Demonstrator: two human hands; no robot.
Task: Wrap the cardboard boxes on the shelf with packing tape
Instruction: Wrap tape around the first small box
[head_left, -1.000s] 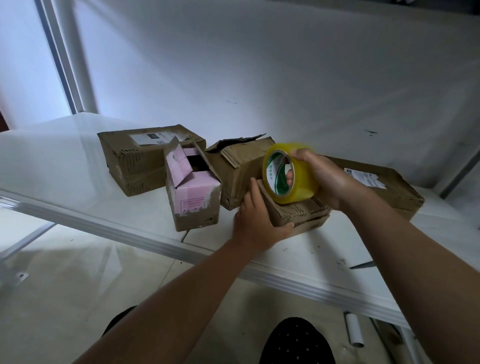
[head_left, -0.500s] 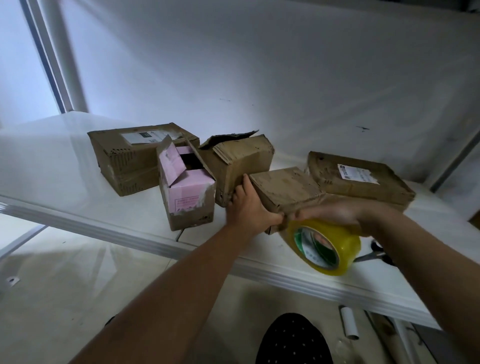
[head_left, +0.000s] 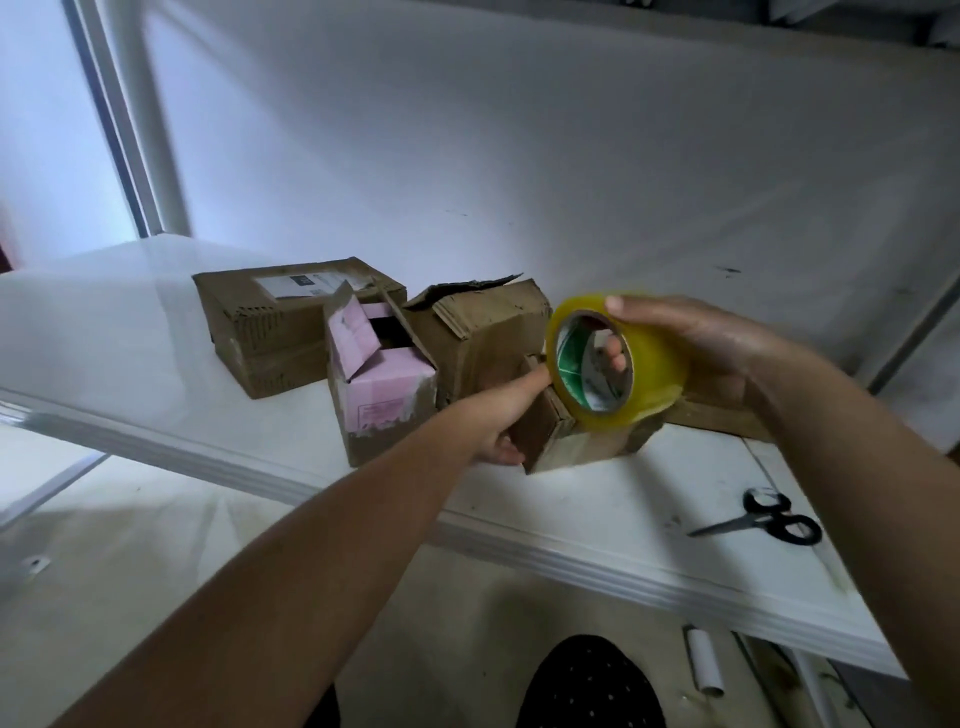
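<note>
the right hand (head_left: 691, 348) grips the tape (head_left: 613, 358), fingers hooked through its core, and holds the roll just above the small box (head_left: 550, 431) at the front of the shelf (head_left: 597, 499). the left hand (head_left: 506, 415) holds that box by its left end, thumb underneath and fingers along the side. a glossy strip seems to run down the box's near face, so this wrap looks begun but not finished; how far round the tape goes cannot be told. left of it stand a pink box (head_left: 384, 384) with open flaps, a box with a torn lid (head_left: 483, 338) and a labelled box (head_left: 291, 322), none visibly taped afresh. scissors (head_left: 763, 519) lie to the right, ready for cutting. most of the job looks still to do.
</note>
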